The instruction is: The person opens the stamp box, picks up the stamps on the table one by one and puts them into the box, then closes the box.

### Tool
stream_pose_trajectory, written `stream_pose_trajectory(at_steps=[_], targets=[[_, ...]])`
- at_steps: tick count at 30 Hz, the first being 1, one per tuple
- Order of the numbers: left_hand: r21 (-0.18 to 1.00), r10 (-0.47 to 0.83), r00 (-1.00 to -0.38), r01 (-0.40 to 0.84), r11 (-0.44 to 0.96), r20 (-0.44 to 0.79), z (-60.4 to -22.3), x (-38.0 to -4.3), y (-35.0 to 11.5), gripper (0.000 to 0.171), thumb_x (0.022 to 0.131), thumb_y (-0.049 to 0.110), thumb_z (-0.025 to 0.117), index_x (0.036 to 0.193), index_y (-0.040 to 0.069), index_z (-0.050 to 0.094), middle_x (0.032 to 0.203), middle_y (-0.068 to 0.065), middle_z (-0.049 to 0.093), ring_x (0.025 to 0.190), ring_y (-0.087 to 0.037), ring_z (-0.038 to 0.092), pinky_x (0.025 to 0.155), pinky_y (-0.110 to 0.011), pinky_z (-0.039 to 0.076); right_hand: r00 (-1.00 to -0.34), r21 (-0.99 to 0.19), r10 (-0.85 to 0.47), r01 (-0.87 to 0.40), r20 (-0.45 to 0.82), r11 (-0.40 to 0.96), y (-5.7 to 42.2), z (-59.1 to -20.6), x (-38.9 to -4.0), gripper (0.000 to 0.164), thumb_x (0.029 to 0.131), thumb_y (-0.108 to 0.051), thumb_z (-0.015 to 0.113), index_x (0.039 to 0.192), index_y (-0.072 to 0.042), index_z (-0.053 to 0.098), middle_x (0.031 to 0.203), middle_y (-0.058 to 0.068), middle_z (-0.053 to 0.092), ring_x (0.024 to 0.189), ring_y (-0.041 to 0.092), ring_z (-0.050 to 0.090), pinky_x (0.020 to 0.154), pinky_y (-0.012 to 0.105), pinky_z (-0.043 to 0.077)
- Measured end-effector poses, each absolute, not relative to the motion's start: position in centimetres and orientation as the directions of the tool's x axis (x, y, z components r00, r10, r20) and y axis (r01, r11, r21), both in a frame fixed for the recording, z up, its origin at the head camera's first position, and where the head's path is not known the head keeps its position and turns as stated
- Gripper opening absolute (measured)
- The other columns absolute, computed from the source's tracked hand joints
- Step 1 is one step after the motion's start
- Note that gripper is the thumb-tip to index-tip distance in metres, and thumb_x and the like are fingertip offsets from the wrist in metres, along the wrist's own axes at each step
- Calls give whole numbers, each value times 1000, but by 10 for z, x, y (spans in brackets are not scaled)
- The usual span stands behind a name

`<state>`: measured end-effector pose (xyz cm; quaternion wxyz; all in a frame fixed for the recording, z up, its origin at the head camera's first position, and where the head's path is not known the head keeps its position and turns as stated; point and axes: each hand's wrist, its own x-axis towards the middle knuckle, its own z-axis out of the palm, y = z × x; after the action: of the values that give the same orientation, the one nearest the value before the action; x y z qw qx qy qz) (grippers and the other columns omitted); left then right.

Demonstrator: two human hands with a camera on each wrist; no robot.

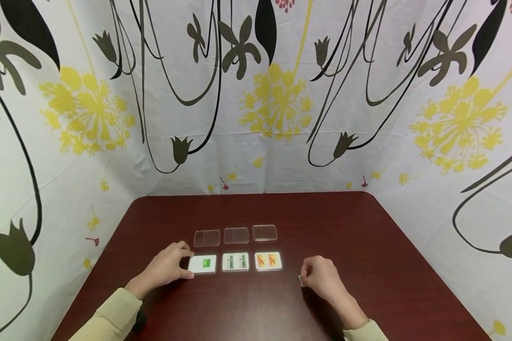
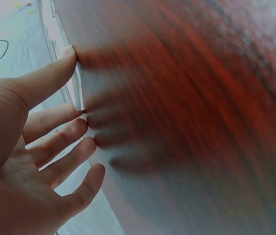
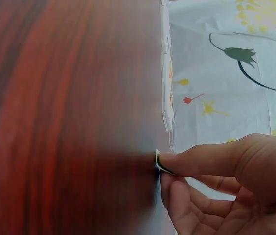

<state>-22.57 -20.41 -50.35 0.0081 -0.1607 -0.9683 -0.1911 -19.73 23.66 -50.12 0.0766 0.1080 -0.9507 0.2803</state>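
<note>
The worktop (image 1: 345,227) is dark reddish-brown with streaky wood grain, a glossy sheen and 2 rounded far corners. On it lie 6 small, flat, rounded rectangular trays in 2 rows of 3. The far row holds the left clear tray (image 1: 206,238), middle clear tray (image 1: 236,235) and right clear tray (image 1: 264,232), close together. Just nearer lie the left white tray (image 1: 196,266), showing 1 green picture, the middle white tray (image 1: 235,262), with 2 greenish pictures, and the right white tray (image 1: 269,261), with 2 orange pictures.
</note>
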Motion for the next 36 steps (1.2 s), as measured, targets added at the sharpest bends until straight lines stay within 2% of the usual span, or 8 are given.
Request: stream_pose_trajectory(at_steps=[5,8,11,21,36], targets=[[371,310,-948,316,873,76,-503,-225,-204,56,71,32,93,118,8,75,114,-2,61,102,-21,56,82,-42,50,-986,-637,-130,-166,104,752,241,-498,-198,24,73,0,82,68,-22,75,70,-12,69,66,7,61,62,31,50],[370,309,-948,314,875,73,-503,-226,-204,56,71,32,93,118,8,75,114,-2,61,102,-22,56,82,-42,50,-994,-691,-88,-104,58,715,244,-497,-200,20,73,-2,85,80,-21,80,84,-8,73,74,9,64,64,32,52],[365,307,-949,313,877,74,-504,-227,-204,57,71,33,93,118,9,75,114,-1,61,102,-21,56,82,-42,50,-996,-726,-68,-86,54,683,245,-496,-202,25,72,-2,86,90,-19,82,90,-6,74,77,10,65,65,32,52],[358,306,-949,313,880,77,-506,-228,-204,57,70,34,94,118,9,75,114,-1,61,102,-21,56,81,-41,50,-992,-780,-96,-122,79,614,241,-494,-203,36,71,0,86,104,-13,81,81,-3,72,74,11,67,65,29,53],[372,293,-954,296,880,66,-501,-224,-203,58,70,33,94,119,8,75,115,-2,61,101,-21,55,81,-41,49,-967,-819,-210,-236,145,523,198,-486,-212,35,71,4,82,104,-10,81,82,-3,73,73,11,68,64,27,54]])
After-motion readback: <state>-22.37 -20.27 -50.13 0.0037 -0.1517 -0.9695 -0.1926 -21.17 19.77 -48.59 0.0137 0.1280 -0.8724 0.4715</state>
